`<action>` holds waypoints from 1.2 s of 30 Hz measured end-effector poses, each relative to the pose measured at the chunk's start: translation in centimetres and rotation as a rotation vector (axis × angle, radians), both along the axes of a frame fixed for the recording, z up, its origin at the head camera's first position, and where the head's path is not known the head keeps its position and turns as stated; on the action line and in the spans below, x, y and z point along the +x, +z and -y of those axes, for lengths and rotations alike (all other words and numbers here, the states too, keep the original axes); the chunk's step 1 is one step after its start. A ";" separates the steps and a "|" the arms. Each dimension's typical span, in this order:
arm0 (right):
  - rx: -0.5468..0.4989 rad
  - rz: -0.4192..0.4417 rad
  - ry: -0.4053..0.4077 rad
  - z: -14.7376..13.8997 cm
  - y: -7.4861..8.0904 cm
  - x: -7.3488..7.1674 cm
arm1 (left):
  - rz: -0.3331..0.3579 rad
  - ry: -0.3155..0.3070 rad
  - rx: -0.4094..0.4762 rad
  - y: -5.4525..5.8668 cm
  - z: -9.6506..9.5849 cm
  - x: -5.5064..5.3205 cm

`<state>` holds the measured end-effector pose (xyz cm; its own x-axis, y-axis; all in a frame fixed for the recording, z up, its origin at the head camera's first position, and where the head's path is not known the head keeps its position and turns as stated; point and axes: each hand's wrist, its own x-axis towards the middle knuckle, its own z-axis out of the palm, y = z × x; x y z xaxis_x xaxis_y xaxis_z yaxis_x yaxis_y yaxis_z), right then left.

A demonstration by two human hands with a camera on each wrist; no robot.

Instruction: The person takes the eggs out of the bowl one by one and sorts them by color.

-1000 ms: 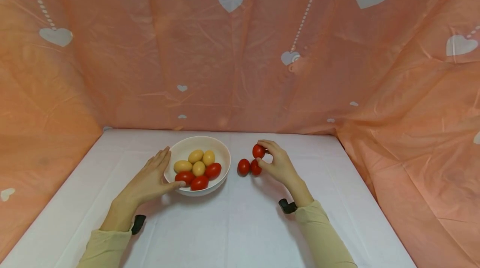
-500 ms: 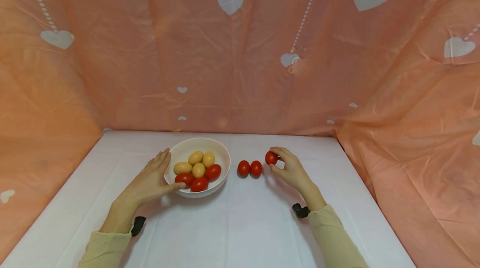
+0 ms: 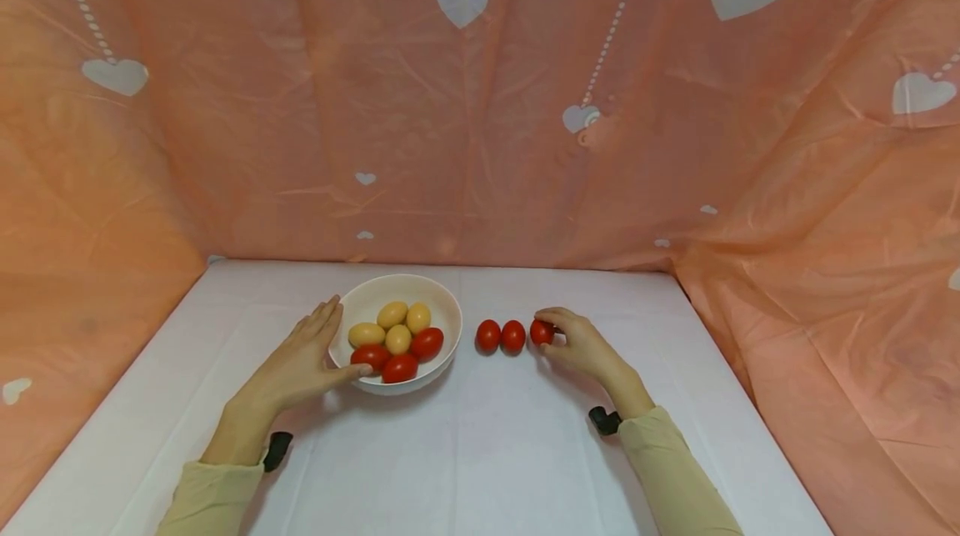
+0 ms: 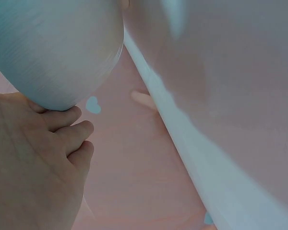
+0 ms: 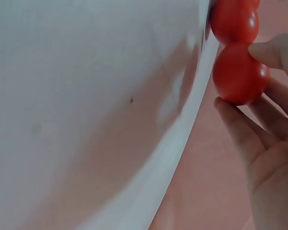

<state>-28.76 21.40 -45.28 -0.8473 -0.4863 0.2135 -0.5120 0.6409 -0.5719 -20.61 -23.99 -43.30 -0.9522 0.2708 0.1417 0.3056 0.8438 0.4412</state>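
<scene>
My right hand [image 3: 581, 344] pinches a red cherry tomato [image 3: 541, 332] between thumb and fingers, low over the table. Left of it, two more red cherry tomatoes stand side by side, the nearer one [image 3: 513, 337] and the outer one [image 3: 488, 336]. In the right wrist view the held tomato [image 5: 237, 76] overlaps its neighbour [image 5: 234, 21]. My left hand [image 3: 300, 361] rests along the left side of a white bowl [image 3: 442, 303], fingers straight and thumb at the near rim. Several yellow tomatoes [image 3: 367, 334] and three red ones [image 3: 400, 368] lie inside.
A white cloth [image 3: 457, 461] covers the table. Orange fabric with white hearts [image 3: 461, 144] hangs behind it and along both sides. A small black camera sits at each wrist, the right one [image 3: 604, 420] and the left one [image 3: 277, 451].
My right hand has carried its tomato right and then down towards the table, into line with the other two. The left hand and bowl have stayed put.
</scene>
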 end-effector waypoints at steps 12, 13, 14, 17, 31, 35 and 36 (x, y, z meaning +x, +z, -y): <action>0.049 0.083 0.008 0.3 -0.3 0.1 | 0.019 0.006 0.003 0.0 -0.1 0.0; 0.050 0.080 0.014 0.3 -0.3 0.1 | 0.020 0.007 0.004 0.0 -0.1 0.0; 0.052 0.074 0.019 0.3 -0.3 0.1 | 0.021 0.008 0.003 0.1 -0.1 0.0; 0.048 0.078 0.028 0.3 -0.3 0.2 | 0.023 0.010 0.000 0.1 -0.1 0.0; 0.042 0.135 -0.002 0.7 0.0 0.4 | 0.021 0.011 -0.005 0.0 -0.1 0.0; 0.043 0.104 0.009 0.7 0.1 0.3 | 0.016 0.011 -0.007 0.0 -0.1 0.0; 0.043 0.084 0.015 0.6 0.1 0.3 | 0.014 0.011 -0.007 0.0 -0.1 0.0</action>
